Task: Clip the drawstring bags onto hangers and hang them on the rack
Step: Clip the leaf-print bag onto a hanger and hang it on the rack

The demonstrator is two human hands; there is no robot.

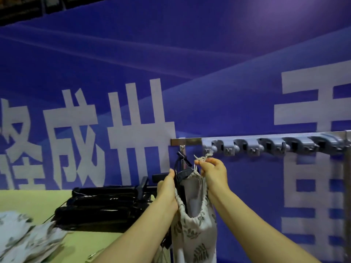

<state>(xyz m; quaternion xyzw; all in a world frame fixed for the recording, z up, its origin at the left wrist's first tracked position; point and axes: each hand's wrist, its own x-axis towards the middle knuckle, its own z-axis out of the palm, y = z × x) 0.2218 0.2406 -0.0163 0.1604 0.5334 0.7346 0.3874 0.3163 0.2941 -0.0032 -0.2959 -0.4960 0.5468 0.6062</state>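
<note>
A white drawstring bag (193, 230) with a grey leaf print hangs from a black clip hanger (181, 174) in front of me. My left hand (167, 188) grips the hanger and the bag's gathered top edge. Just right of it, my right hand (212, 171) pinches the bag's knotted drawstring (202, 158) and holds it up. The metal rack rail (188, 141) runs to the right just above my hands, with a row of grey plastic holders (266, 146) along it.
A stack of black clip hangers (102, 205) lies on the yellow-green table (28, 200) at left. More leaf-print bags (24, 238) are heaped at the table's near left corner. A blue banner with large white characters (121, 130) fills the background. The rack's upright post (347, 196) stands at far right.
</note>
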